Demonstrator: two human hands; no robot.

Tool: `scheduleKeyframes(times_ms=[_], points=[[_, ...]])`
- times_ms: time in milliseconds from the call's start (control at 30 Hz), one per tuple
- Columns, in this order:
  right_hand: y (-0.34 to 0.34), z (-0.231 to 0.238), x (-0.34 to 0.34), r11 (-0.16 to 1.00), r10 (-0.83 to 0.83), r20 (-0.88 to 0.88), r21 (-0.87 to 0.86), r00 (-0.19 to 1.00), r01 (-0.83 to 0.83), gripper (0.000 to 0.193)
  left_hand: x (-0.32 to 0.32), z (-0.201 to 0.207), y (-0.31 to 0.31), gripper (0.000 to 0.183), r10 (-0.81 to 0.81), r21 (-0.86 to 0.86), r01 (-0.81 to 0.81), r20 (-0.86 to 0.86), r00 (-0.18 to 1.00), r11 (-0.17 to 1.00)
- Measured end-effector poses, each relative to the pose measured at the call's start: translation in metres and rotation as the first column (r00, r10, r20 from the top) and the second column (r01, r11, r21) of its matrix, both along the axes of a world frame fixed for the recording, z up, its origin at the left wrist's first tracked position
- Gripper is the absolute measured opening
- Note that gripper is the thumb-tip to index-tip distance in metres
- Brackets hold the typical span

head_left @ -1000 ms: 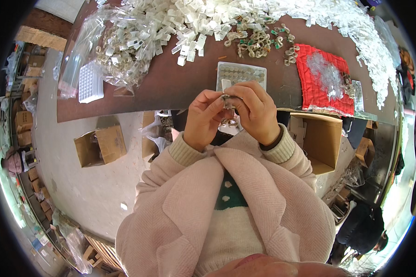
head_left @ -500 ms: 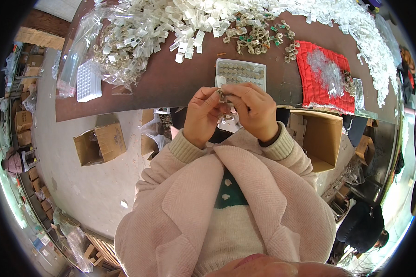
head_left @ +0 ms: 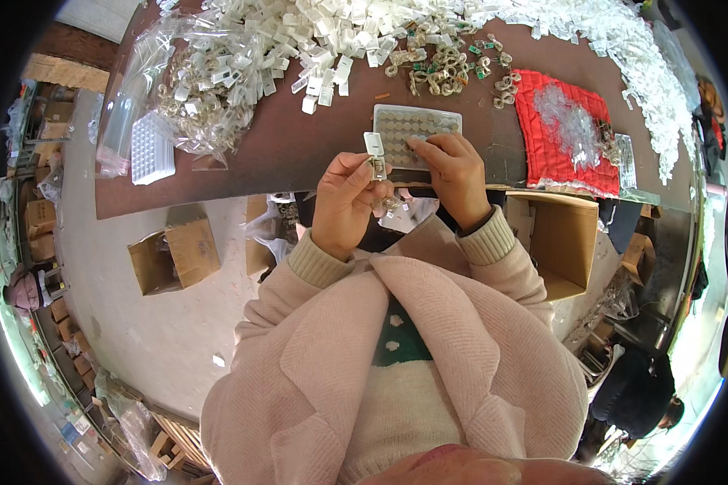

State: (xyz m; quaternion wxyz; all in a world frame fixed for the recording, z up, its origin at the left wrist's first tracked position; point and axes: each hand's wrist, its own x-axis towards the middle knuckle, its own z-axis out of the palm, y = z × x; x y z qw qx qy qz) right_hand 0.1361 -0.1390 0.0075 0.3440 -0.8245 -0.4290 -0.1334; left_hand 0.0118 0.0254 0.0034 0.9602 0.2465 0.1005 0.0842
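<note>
Hinged case (head_left: 374, 145): white
Discs (head_left: 408, 124): dull grey
Tabletop (head_left: 303, 133): dark reddish brown
Quilted cloth (head_left: 546, 168): I see vivid red
Coat (head_left: 319, 347): pale pink, and I can make out a herringbone weave
Ribbed cuffs (head_left: 321, 260): beige
Sweater (head_left: 392, 400): cream, with white spots on dark green
Open carton (head_left: 194, 252): tan brown

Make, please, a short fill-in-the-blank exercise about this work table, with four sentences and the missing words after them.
1. The small white case is held in the person's ____ hand.
2. The other hand is at a tray of small pieces that are ____ in shape.
3. The cloth lying on the table is ____ in colour.
4. The stack of white trays lies near the table's ____ end.

Missing words: left; round; red; left.
</note>
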Motion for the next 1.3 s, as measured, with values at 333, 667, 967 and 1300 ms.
scheduleKeyframes(times_ms=[333, 667, 967, 1300], points=[[0.012, 0.045, -0.029, 0.968, 0.046, -0.166, 0.251, 0.985, -0.003, 0.016, 0.006, 0.009, -0.010, 0.012, 0.009, 0.027, -0.009, 0.015, 1.000, 1.000], [0.016, 0.060, -0.032, 0.974, 0.167, -0.230, 0.187, 0.959, -0.125, 0.018, -0.002, 0.007, -0.007, 0.011, -0.043, -0.012, 0.042, -0.006, 0.999, 0.999], [0.013, 0.060, -0.048, 0.964, 0.196, -0.192, 0.215, 0.962, -0.154, 0.023, -0.004, 0.012, -0.012, 0.014, 0.072, 0.000, -0.072, -0.036, 0.997, 0.997], [0.018, 0.055, -0.032, 0.898, 0.316, -0.917, 0.372, 0.243, 0.237, 0.016, -0.005, 0.020, -0.010, 0.017, -0.109, 0.000, 0.109, -0.021, 0.994, 0.994]])
